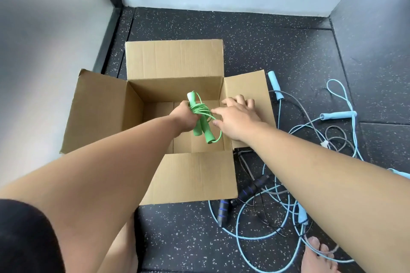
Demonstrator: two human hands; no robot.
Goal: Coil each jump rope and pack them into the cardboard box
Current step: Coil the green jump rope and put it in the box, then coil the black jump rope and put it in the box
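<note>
Left fingers (186,104) grip the coiled green rope (205,132) above the box (174,60); right fingers (238,99) spread.

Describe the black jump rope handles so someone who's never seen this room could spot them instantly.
Find the open cardboard box on the dark speckled floor. Just off its near right corner lie two black handles in the rope tangle. They alone are dark with blue rings; the other loose handles are pale blue, and the green rope is held over the box.
</note>
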